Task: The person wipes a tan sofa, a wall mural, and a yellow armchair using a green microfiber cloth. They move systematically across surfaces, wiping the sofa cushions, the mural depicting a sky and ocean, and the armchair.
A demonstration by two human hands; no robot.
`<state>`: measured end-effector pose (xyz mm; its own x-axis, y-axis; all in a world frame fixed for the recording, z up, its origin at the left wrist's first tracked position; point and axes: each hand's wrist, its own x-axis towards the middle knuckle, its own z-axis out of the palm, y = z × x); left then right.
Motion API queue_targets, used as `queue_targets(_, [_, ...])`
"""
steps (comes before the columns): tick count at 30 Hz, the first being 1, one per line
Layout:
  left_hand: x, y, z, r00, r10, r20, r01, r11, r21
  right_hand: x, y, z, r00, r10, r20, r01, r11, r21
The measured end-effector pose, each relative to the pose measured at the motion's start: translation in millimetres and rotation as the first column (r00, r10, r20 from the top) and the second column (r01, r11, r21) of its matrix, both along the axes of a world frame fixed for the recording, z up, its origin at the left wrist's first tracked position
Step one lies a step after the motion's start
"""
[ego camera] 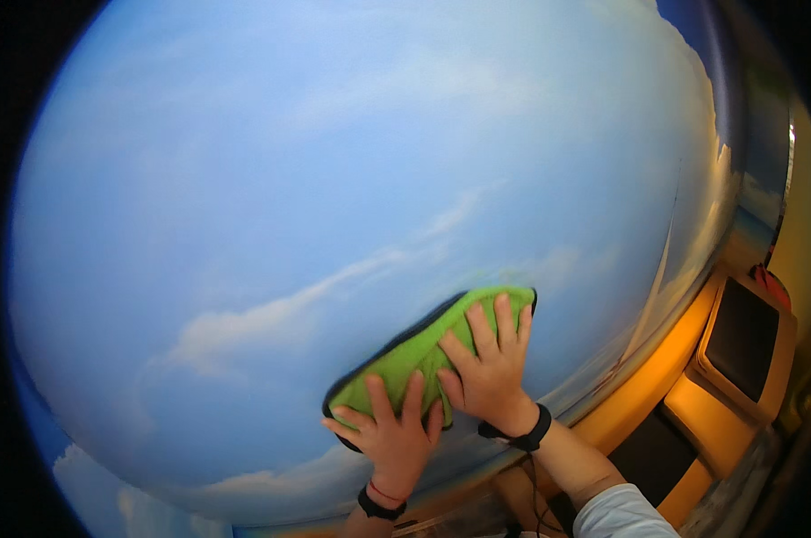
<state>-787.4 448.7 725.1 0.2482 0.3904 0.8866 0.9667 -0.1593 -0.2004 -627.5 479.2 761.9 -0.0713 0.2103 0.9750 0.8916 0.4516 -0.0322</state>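
Note:
A green microfiber cloth (405,363) with dark edging lies folded against a curved-looking wall (264,202) that bears a picture of blue sky and clouds. My left hand (395,430) presses the cloth's lower left end with its fingers spread. Farther right and slightly higher, my right hand (489,360) holds the other end against the wall, also with fingers apart. Both palms are turned to the wall, and the cloth hides the patch beneath. Each wrist wears a black band; a thin cord hangs near the right one.
At lower right are orange-yellow steps with a black upper tread (742,339) and a black lower tread (654,450). A small red item (772,286) is behind the upper tread. The wall turns a corner on the right, past a pictured sailboat (654,289).

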Motion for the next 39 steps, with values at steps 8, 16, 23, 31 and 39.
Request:
queue_targets(8, [60.2,0.4,-2.1,0.998,-0.052,-0.033,0.047,0.989,-0.139,58.2,10.3,-23.7,0.999,-0.032,-0.033,0.032,0.999,0.005])
queue_targets(16, [143.9,21.2,41.1,0.988,-0.151,-0.008,0.151,0.988,-0.014,138.2,18.4,21.5,0.988,-0.057,-0.142,0.064,0.997,0.046])
queue_targets(23, [152.3,16.6,-55.7,0.946,-0.16,-0.283,0.137,0.985,-0.102,164.9,30.2,-110.4,0.977,-0.107,-0.185,0.107,0.994,-0.014])
queue_targets(31, [223.6,35.2,-9.3,0.953,-0.221,-0.206,0.226,0.974,0.0,228.8,33.9,-43.5,0.975,-0.095,-0.202,0.091,0.995,-0.029])
queue_targets(39, [304.8,52.9,-5.2,0.927,-0.292,-0.234,0.288,0.956,-0.049,307.5,52.7,-56.0,0.95,-0.146,-0.275,0.15,0.989,-0.008])
